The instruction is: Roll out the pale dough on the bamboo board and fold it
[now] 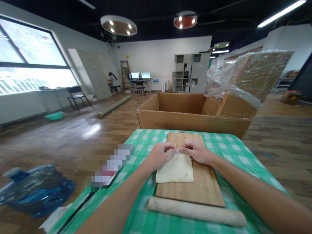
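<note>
A flat, pale sheet of dough point(175, 170) lies on a wooden cutting board point(195, 191). My left hand point(162, 155) pinches the sheet's far edge, its thumb and fingers closed on the dough. Close against it, my right hand point(197, 151) pinches the same edge, and the fingertips of both hands nearly meet there. White flour marks the fingers. In front of the board, on the near side, a floury rolling pin point(197, 212) rests on the green checked tablecloth point(231, 152).
A phone-like device point(112, 169), partly blurred out, with a black cable, lies at the table's left edge. Beyond the table stands a big cardboard box point(170, 118) with plastic-wrapped cardboard. A blue water bottle point(36, 191) lies on the left. A person point(113, 81) sits far back.
</note>
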A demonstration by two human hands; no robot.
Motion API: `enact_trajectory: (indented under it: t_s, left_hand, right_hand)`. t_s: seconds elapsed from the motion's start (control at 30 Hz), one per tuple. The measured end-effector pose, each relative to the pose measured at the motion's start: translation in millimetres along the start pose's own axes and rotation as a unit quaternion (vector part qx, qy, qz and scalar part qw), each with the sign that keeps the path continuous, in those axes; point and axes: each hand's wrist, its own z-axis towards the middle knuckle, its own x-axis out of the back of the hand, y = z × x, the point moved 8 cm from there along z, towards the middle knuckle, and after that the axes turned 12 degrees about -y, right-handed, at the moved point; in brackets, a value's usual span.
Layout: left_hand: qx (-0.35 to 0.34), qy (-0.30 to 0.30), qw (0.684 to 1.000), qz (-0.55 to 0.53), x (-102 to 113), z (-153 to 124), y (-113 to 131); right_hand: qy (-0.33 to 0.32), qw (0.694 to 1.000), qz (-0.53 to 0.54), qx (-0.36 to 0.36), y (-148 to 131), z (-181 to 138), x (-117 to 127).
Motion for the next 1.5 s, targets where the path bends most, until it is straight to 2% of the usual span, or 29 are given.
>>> enact_trajectory:
  t_s: [0.1, 0.27, 0.47, 0.63, 0.73, 0.83, 0.93, 1.03, 1.1, 1.17, 1.27, 1.4, 1.5]
  left_hand:
    - [-0.008, 0.001, 1.000, 0.027, -2.9, -1.0, 5.3]
    - [-0.006, 0.033, 0.998, 0.053, -2.6, -3.4, 5.2]
    - [0.009, 0.067, 0.998, 0.011, 1.4, -1.8, -3.6]
    - [0.019, 0.097, 0.995, -0.034, 4.6, -0.6, -10.7]
    - [0.021, 0.107, 0.992, -0.067, 6.0, -0.5, -15.1]
    - [0.029, 0.141, 0.985, -0.096, 12.6, -2.5, -20.7]
    - [0.046, 0.202, 0.974, -0.097, 24.1, -7.7, -27.1]
    - [0.060, 0.241, 0.959, -0.138, 30.9, -11.2, -35.1]
    - [0.058, 0.216, 0.947, -0.231, 26.0, -7.9, -40.7]
    - [0.059, 0.154, 0.924, -0.346, 13.9, -2.6, -43.7]
    - [0.069, 0.066, 0.894, -0.437, -3.5, 0.4, -40.5]
    - [0.069, 0.059, 0.884, -0.458, -8.3, -3.3, -36.0]
    - [0.063, 0.060, 0.865, -0.494, -10.1, -4.2, -32.6]
  right_hand:
    - [0.005, 0.999, -0.042, 0.025, -4.8, 0.8, -1.7]
    - [-0.005, 1.000, 0.013, -0.015, 7.7, 1.6, -5.2]
    - [0.011, 0.988, 0.148, -0.032, 19.4, 1.9, -5.3]
    - [0.020, 0.984, 0.177, -0.031, 19.2, 2.9, -5.4]
    - [-0.007, 0.978, 0.208, -0.026, 15.3, 3.1, -8.8]
    - [-0.057, 0.976, 0.210, -0.024, 10.9, 2.2, -12.5]
    - [-0.090, 0.972, 0.215, -0.025, 10.2, 1.2, -14.1]
    - [-0.042, 0.974, 0.220, -0.028, 14.4, 1.5, -5.9]
    - [0.013, 0.975, 0.219, -0.023, 17.2, 1.2, 1.8]
    - [0.047, 0.974, 0.219, -0.024, 19.9, 0.7, 5.8]
    - [0.042, 0.961, 0.272, -0.034, 23.1, 0.4, 3.7]
    - [-0.014, 0.921, 0.389, -0.012, 17.3, -0.2, -3.8]
    - [-0.024, 0.921, 0.388, -0.014, 15.9, -1.3, -5.8]
